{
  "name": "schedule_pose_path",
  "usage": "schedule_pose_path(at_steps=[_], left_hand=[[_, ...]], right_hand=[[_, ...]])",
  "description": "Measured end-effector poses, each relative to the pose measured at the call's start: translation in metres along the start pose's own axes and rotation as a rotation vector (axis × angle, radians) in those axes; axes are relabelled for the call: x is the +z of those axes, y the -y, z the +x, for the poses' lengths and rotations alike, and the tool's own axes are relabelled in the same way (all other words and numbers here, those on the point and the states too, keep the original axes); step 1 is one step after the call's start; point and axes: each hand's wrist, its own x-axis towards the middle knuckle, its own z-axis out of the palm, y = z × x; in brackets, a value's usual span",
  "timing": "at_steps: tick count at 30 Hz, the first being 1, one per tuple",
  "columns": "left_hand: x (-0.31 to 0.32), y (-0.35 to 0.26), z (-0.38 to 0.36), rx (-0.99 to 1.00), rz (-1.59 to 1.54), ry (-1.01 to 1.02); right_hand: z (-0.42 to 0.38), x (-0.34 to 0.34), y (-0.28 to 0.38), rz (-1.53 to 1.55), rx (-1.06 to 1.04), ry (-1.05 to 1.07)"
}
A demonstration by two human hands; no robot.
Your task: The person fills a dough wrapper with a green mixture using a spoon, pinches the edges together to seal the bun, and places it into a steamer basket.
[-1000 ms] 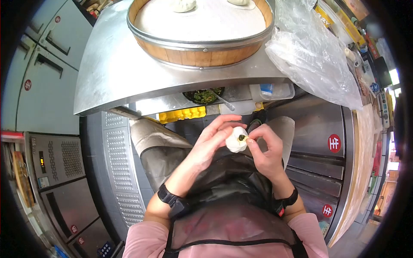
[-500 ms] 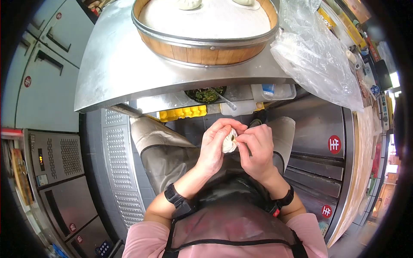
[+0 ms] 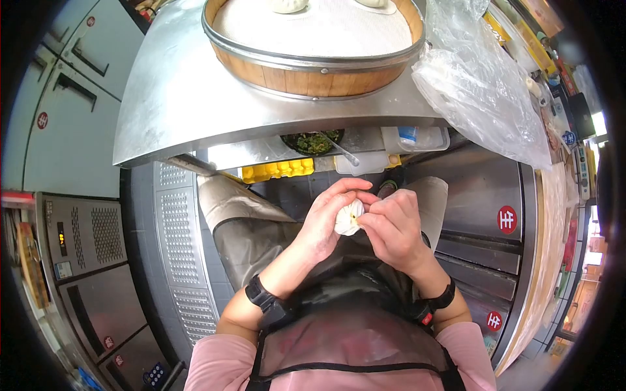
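A small white pleated bun (image 3: pixel 348 218) is held between my two hands above my lap. My left hand (image 3: pixel 326 215) cups it from the left, with the thumb along its side and the fingers curved over the far side. On the right, my right hand (image 3: pixel 394 225) pinches the dough edge near a small opening, where a bit of filling shows. Part of the bun is hidden by my fingers. Beyond, a wooden steamer (image 3: pixel 274 77) with a white liner (image 3: pixel 319 36) stands on the steel table and holds two pleated buns (image 3: pixel 289 6).
On the shelf under the steel table (image 3: pixel 169 98) are a bowl of green filling (image 3: pixel 312 142) with a spoon (image 3: pixel 345 154), and a plastic container (image 3: pixel 427 138). A yellow egg tray (image 3: pixel 277 171) sits below. A clear plastic bag (image 3: pixel 476 85) hangs over the table's right corner.
The bun has turned slightly between my hands, and its opening looks smaller. My right hand has shifted a little and its fingers have moved along the dough edge.
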Motion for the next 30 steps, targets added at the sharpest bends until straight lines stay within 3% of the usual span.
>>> schedule_pose_path(at_steps=[3,8,15,20,24,26,27,29,30], left_hand=[[-0.001,0.001,0.002,-0.053,0.05,-0.008],[-0.004,0.003,0.002,-0.08,0.102,0.036],[-0.004,-0.005,0.002,-0.151,0.123,0.077],[-0.009,-0.002,0.004,-0.276,0.159,0.118],[-0.007,-0.011,0.003,-0.348,0.129,0.145],[0.002,-0.021,-0.002,-0.253,0.021,0.125],[0.003,-0.017,-0.004,-0.255,0.019,0.127],[0.004,-0.003,-0.007,0.029,0.058,0.025],[0.003,0.001,-0.006,0.034,0.101,-0.035]], right_hand=[[0.007,-0.004,-0.005,0.019,0.032,0.012],[0.005,-0.009,-0.011,0.059,-0.02,0.202],[0.011,-0.013,-0.009,0.038,-0.112,0.139],[0.015,-0.015,-0.013,0.118,-0.156,0.315],[0.012,-0.014,-0.012,0.09,-0.168,0.306],[0.009,-0.016,-0.004,0.313,0.175,0.156],[0.004,-0.012,0.0,0.312,0.177,0.158],[-0.006,0.003,0.003,0.353,0.362,-0.028],[-0.007,0.006,0.004,0.319,0.36,-0.025]])
